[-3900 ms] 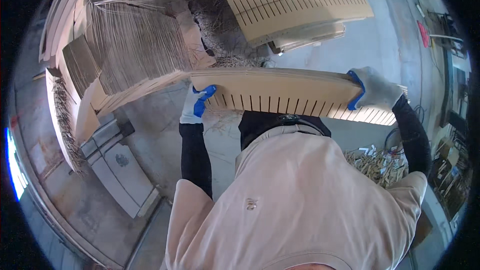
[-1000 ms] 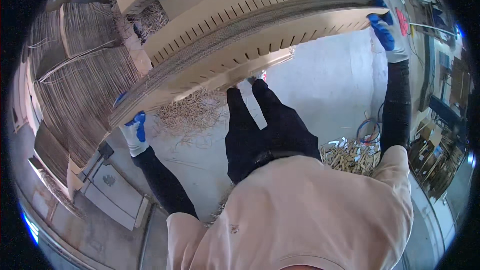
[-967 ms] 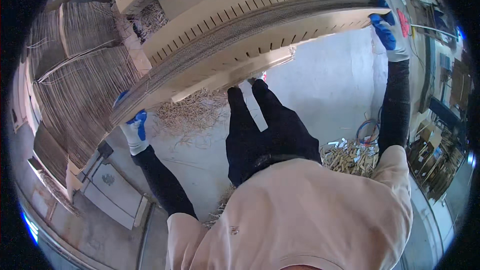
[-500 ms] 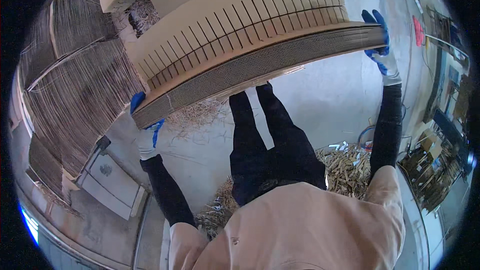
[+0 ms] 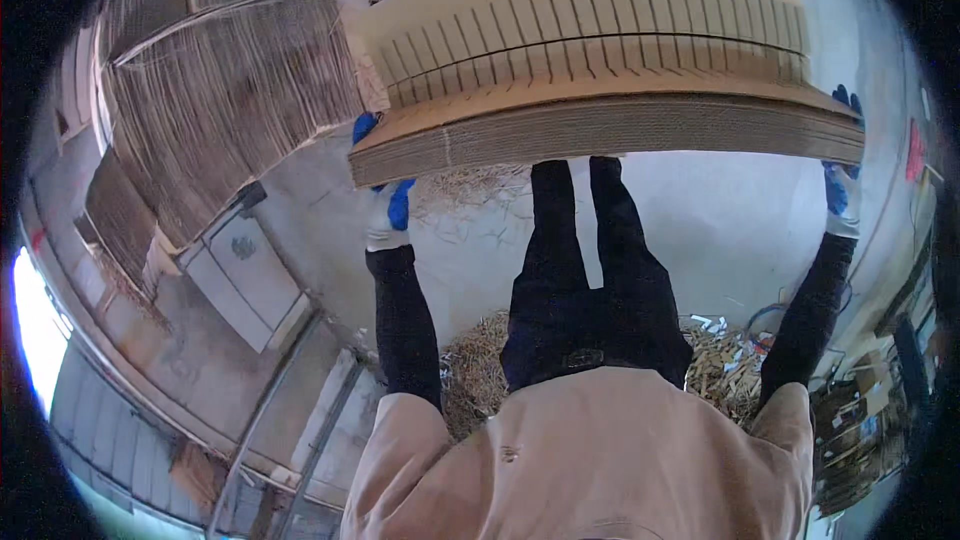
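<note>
I hold a thick bundle of flat slotted cardboard sheets [image 5: 600, 130] level in front of me, its corrugated edge facing me. My left hand [image 5: 385, 205], in a white and blue glove, grips the bundle's left end from below. At the right end, my right hand [image 5: 842, 190], gloved the same, clasps the bundle. The bundle hangs just over a stack of like slotted sheets [image 5: 580, 20] lying beyond it. Whether the bundle touches that stack is unclear.
Tall stacks of strapped cardboard [image 5: 220, 90] stand at the left. A grey metal machine base [image 5: 240, 275] sits on the concrete floor at lower left. Cardboard trimmings [image 5: 470, 380] lie heaped around my legs, with more scraps and clutter [image 5: 850, 430] at right.
I have swung the bundle from a steep tilt to level and brought it over the slotted stack. My left hand rose and moved right; my right hand dropped lower.
</note>
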